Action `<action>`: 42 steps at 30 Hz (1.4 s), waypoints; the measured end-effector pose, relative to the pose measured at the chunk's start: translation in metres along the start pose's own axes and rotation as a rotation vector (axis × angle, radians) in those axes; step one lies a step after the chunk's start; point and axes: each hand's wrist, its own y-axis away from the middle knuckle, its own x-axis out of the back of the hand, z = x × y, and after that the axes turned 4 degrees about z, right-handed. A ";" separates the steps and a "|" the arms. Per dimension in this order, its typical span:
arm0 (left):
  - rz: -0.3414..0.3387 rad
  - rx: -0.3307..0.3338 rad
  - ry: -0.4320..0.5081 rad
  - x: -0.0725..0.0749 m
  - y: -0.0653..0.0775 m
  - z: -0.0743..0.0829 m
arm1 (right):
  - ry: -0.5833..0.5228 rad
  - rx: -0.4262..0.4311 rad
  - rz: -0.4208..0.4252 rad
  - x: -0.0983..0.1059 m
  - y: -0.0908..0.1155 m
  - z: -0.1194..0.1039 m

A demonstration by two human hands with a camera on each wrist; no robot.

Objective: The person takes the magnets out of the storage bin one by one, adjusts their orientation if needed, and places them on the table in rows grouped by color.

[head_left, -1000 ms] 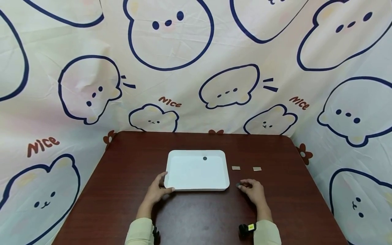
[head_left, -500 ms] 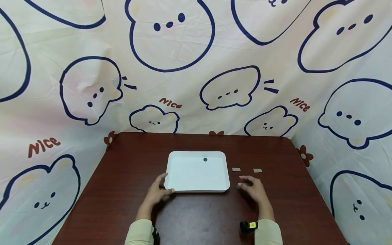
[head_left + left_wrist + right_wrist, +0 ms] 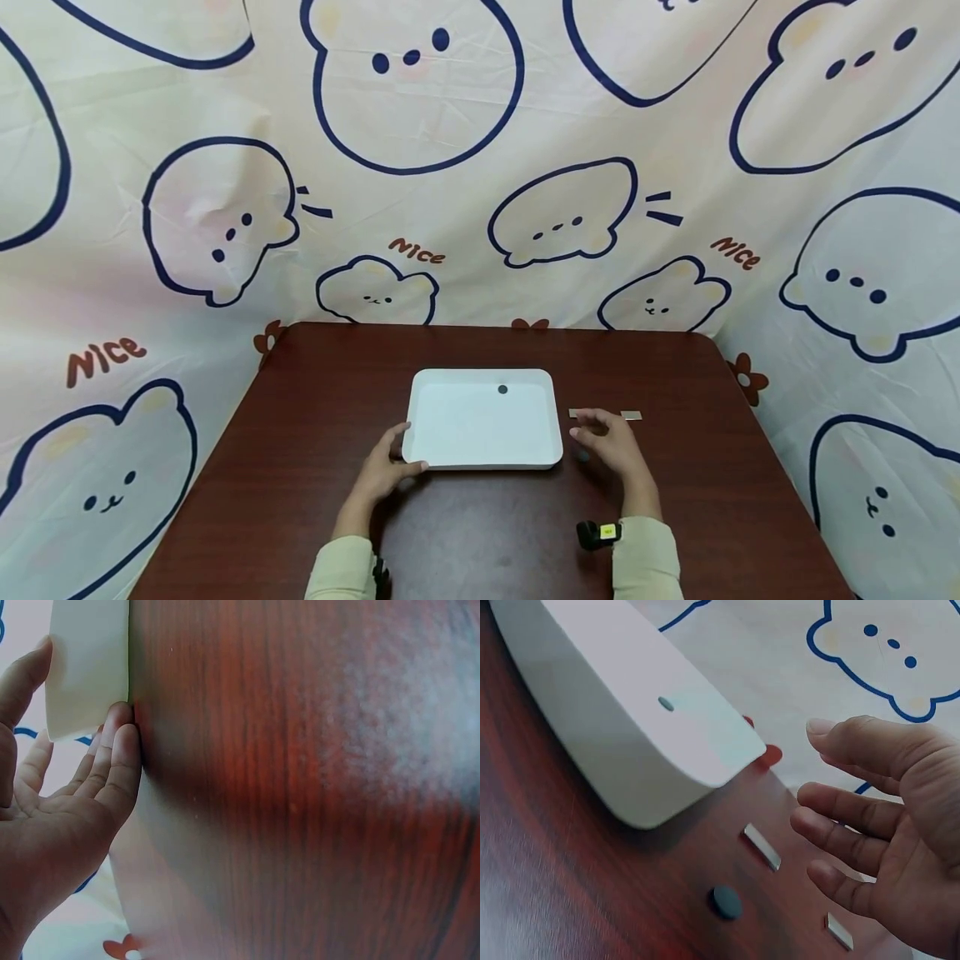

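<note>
A white tray (image 3: pixel 480 433) lies on the dark wooden table, with a small dark round disc (image 3: pixel 502 389) in its far part. At the tray's near left corner, my left hand (image 3: pixel 381 475) holds it, thumb on the near side and fingers along the left end. My right hand (image 3: pixel 613 446) hovers right of the tray with nothing in it, its fingers loosely bent and apart. Below those fingers a second dark disc (image 3: pixel 726 902) lies on the table. Two thin, light rectangular pieces (image 3: pixel 762 847) lie farther back; the right hand partly hides the left one in the head view.
The brown table (image 3: pixel 330 367) ends at the back against a pale curtain (image 3: pixel 465 208) printed with bear outlines. A black device (image 3: pixel 597 535) with a yellow label is strapped to the right wrist.
My right hand has let go of the dark disc beside the tray and moved up and away toward the rectangular pieces. The left hand and the tray have stayed in place.
</note>
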 end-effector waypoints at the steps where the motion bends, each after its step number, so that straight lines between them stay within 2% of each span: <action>1: 0.000 0.001 0.005 0.000 0.000 0.000 | -0.009 0.006 -0.002 -0.001 -0.001 -0.001; 9: 0.004 -0.006 0.013 0.000 0.001 0.000 | -0.063 0.048 0.004 -0.010 -0.011 -0.012; 16: -0.002 -0.007 0.008 0.000 0.002 0.000 | -0.088 0.003 0.007 -0.021 -0.017 -0.019; 24: 0.002 -0.011 0.009 0.000 0.001 0.002 | -0.118 0.015 -0.020 -0.032 -0.028 -0.031; 36: 0.005 -0.007 0.011 0.001 0.001 0.002 | -0.120 0.007 -0.019 -0.054 -0.042 -0.036; 42: 0.006 -0.004 0.014 0.001 0.002 0.002 | -0.161 0.000 -0.037 -0.065 -0.049 -0.038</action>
